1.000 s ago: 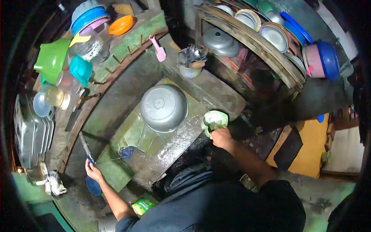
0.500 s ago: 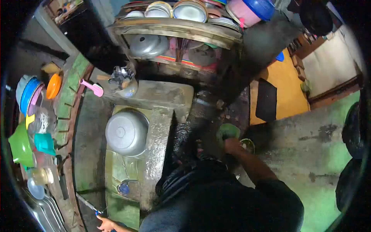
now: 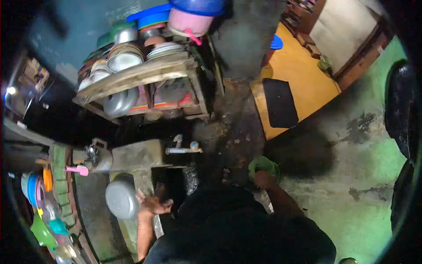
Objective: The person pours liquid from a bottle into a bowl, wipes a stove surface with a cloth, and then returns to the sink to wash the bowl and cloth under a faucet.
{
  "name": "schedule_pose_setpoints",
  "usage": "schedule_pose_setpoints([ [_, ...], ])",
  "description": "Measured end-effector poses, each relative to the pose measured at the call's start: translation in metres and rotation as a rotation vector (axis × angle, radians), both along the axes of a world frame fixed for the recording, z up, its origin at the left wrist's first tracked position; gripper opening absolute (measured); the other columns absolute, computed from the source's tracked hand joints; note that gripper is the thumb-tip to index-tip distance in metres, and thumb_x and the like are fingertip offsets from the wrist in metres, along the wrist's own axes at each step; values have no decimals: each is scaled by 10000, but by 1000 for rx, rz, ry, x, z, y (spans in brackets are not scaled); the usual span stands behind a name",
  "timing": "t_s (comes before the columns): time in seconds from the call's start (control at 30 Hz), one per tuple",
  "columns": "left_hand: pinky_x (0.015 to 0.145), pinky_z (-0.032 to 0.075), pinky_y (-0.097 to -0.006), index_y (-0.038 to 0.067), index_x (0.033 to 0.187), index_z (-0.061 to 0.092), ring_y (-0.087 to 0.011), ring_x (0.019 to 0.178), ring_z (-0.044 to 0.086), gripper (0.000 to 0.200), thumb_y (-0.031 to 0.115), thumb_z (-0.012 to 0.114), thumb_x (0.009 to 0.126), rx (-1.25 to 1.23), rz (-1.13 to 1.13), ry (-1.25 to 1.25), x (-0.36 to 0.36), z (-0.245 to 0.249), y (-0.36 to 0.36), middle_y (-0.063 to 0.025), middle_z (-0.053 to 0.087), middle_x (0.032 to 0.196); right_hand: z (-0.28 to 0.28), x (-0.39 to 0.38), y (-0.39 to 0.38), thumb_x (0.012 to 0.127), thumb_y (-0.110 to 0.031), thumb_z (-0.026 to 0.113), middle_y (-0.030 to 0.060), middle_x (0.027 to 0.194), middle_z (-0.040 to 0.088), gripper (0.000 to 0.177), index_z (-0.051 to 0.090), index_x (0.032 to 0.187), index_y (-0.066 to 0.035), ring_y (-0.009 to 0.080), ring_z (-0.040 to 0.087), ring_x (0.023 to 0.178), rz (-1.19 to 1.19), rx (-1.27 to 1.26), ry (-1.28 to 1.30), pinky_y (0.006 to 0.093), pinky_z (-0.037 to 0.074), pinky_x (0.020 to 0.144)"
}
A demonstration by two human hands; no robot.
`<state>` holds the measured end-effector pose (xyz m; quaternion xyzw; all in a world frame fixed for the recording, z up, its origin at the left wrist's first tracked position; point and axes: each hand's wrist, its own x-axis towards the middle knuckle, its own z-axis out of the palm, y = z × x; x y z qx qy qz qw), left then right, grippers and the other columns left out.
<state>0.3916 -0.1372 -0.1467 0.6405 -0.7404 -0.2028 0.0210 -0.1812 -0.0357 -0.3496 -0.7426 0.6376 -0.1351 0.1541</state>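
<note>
My left hand is over the wet concrete ledge with its fingers spread, right beside the overturned silver pot. Nothing shows in its grasp. On the other side, my right hand reaches down to a green bucket low near the floor. Its fingers are hidden in the shadow at the bucket's mouth, so I cannot tell whether they hold anything.
A metal tap sticks out past the concrete block. Ahead stands a wooden rack stacked with bowls and plates. Left, a green slatted shelf carries plastic ware. A dark mat lies on the yellow floor.
My left hand has moved from the pipe tap at the lower left to beside the pot. My right hand stays at the green bucket. The view has turned, showing more of the rack.
</note>
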Motion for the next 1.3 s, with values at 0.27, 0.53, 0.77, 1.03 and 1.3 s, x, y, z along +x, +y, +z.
schedule_pose_setpoints([
  [0.27,968,406,-425,52,1226,577,-275,1105,546,502,306,718,816,459,-883,1070,-259,178,-126,-134,577,1212,70,-46,-5,681,-217,634,167,755,644,170,667,708,-52,335,641,705,-414,-33,113,465,517,617],
  [0.53,470,344,-384,92,897,603,-213,518,507,186,274,628,870,446,-1713,1538,-423,251,-206,-43,594,751,98,-107,-68,693,-169,607,181,761,624,233,654,900,-72,369,630,705,-326,573,114,480,524,649],
  [0.77,570,431,-312,78,746,586,-196,623,543,245,284,701,810,536,-1068,2279,-569,275,-296,-40,568,732,0,-205,-144,790,-226,611,154,871,656,270,651,1002,-65,332,627,778,-312,441,-91,429,507,690],
  [1.03,574,432,-297,80,735,586,-177,638,552,273,311,720,792,966,-1329,2202,-700,270,-427,-31,576,743,141,-281,-316,807,-214,601,164,868,655,230,648,950,-40,338,627,817,-720,398,-271,429,499,694],
  [1.3,579,432,-282,82,725,586,-158,654,561,302,338,738,774,1094,-1479,2056,-798,271,-487,-22,585,754,97,-427,-367,800,-234,621,229,865,641,247,637,911,-14,401,620,842,-969,236,146,477,489,719],
])
